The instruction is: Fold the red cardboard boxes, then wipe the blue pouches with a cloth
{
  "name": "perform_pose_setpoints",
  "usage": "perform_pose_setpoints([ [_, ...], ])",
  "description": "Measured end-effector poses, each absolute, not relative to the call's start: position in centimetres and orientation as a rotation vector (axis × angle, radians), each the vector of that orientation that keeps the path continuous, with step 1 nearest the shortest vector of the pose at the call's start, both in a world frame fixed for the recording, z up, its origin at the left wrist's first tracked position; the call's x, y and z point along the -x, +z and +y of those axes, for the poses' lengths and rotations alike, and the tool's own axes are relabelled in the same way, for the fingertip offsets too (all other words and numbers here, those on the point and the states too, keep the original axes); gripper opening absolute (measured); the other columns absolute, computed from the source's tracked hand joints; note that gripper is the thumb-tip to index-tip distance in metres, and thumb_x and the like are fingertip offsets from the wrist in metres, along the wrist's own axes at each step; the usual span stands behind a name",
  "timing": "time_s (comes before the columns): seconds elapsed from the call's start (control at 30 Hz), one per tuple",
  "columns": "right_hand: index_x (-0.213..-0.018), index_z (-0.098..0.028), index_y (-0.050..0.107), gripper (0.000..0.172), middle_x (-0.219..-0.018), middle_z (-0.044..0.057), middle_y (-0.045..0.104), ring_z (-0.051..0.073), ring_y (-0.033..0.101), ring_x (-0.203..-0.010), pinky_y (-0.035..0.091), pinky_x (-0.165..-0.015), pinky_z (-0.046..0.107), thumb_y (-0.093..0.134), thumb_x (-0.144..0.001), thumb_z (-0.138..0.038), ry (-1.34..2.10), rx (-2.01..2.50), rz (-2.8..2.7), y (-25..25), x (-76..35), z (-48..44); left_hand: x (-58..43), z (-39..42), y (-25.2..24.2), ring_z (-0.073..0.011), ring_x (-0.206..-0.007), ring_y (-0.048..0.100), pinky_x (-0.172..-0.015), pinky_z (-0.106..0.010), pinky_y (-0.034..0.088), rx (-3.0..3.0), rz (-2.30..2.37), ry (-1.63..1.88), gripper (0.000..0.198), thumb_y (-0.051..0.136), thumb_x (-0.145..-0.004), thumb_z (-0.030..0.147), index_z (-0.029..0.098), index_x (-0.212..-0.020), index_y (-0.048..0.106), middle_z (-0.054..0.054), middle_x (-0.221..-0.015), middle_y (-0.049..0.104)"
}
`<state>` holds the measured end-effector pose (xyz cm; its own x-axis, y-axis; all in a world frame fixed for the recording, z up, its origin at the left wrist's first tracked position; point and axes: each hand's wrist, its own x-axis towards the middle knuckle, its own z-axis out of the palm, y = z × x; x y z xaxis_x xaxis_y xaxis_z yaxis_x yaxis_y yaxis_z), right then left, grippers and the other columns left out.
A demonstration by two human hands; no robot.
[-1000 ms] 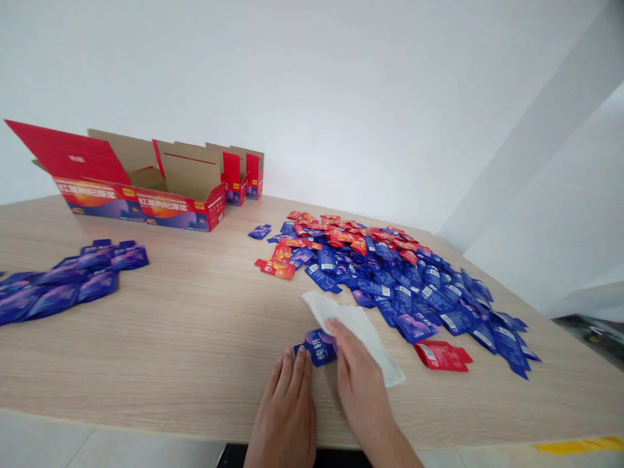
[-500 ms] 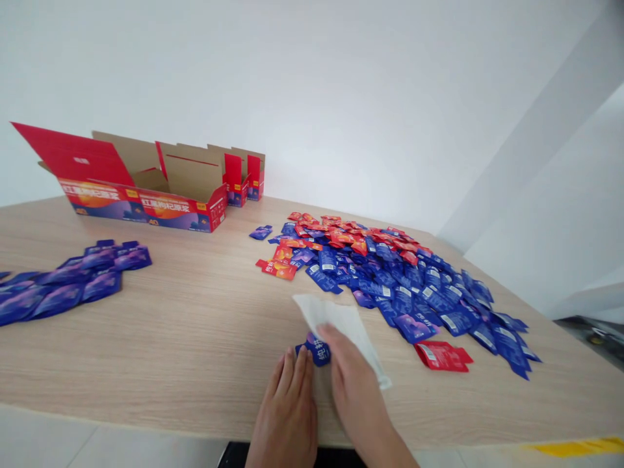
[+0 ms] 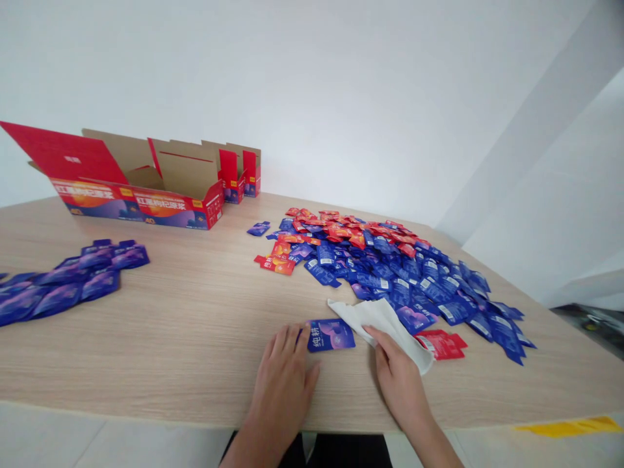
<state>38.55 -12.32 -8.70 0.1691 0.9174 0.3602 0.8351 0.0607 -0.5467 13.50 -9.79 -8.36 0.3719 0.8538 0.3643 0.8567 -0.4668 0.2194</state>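
Observation:
A blue sachet (image 3: 332, 335) with white characters and a purple picture lies flat near the table's front. My left hand (image 3: 285, 374) lies palm down, its fingers spread a little and their tips on the sachet's left end. To the right, my right hand (image 3: 397, 374) is closed on a white cloth (image 3: 380, 318), which spreads ahead of the fingers and beside the sachet's right end. Part of the cloth rests against a red sachet (image 3: 442, 344) and the near edge of the blue sachets.
A large pile of blue and red sachets (image 3: 390, 260) covers the right and centre back. Overlapping blue sachets (image 3: 65, 286) lie at the left. Open red cartons (image 3: 131, 203) stand at the back left. Yellow tape (image 3: 575, 427) shows at the lower right.
My right hand has moved right with the cloth, off the blue sachet, which now shows almost whole. My left hand has turned flatter, thumb apart. The view has shifted slightly.

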Motion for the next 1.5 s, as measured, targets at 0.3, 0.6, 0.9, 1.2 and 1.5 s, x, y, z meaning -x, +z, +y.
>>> perform_pose_setpoints([
  [0.3,-0.126,-0.022,0.076,0.044,-0.131,0.007,0.076,0.027,0.069,-0.125,0.052,-0.112,0.046,0.043,-0.098,-0.033,0.264,1.717,-1.516,-8.7,-38.1,-12.2,-14.8,-6.9,-6.0,-0.0284,-0.113,0.067,-0.104,-0.05,0.051,2.697,-1.598,-0.528,0.026,0.052,-0.104,0.02,0.017,-0.123,0.07,-0.009,-0.119,0.075],
  [0.6,-0.12,-0.022,0.077,0.044,-0.128,0.011,0.077,0.033,0.067,-0.125,0.049,-0.111,0.05,0.051,-0.1,-0.052,0.307,1.627,-1.182,-6.8,-37.3,-12.3,-13.8,-6.3,-6.3,-0.0178,-0.09,0.073,-0.08,-0.03,0.055,2.594,-1.912,-0.659,0.03,0.039,-0.108,0.022,0.017,-0.122,0.065,-0.005,-0.099,0.077],
  [0.9,-0.138,-0.025,0.069,0.049,-0.14,0.007,0.071,0.024,0.063,-0.135,0.051,-0.116,0.046,0.045,-0.098,-0.009,0.334,1.311,-1.873,-7.7,-28.7,-10.0,-13.2,-11.1,-10.4,-0.0276,-0.121,0.064,-0.1,-0.045,0.053,2.356,-1.427,-0.666,0.044,0.045,-0.095,0.01,0.014,-0.132,0.068,-0.011,-0.132,0.072],
  [1.2,-0.136,-0.013,0.069,0.05,-0.141,0.018,0.068,0.03,0.063,-0.134,0.049,-0.116,0.058,0.038,-0.098,-0.009,0.08,1.701,-1.855,-8.6,-36.9,-9.0,-13.0,-11.8,-11.7,-0.0269,-0.133,0.06,-0.107,-0.037,0.052,2.257,-1.31,-0.638,0.055,0.048,-0.086,0.011,0.005,-0.138,0.063,-0.014,-0.145,0.065],
  [1.5,-0.142,-0.026,0.066,0.062,-0.146,0.007,0.067,0.024,0.063,-0.136,0.051,-0.117,0.048,0.046,-0.09,0.001,0.271,1.243,-2.1,-8.7,-29.3,-9.1,-13.3,-12.7,-14.7,-0.0257,-0.137,0.057,-0.11,-0.034,0.051,2.34,-1.304,-0.639,0.06,0.049,-0.091,0.017,0.011,-0.15,0.053,-0.014,-0.148,0.063],
])
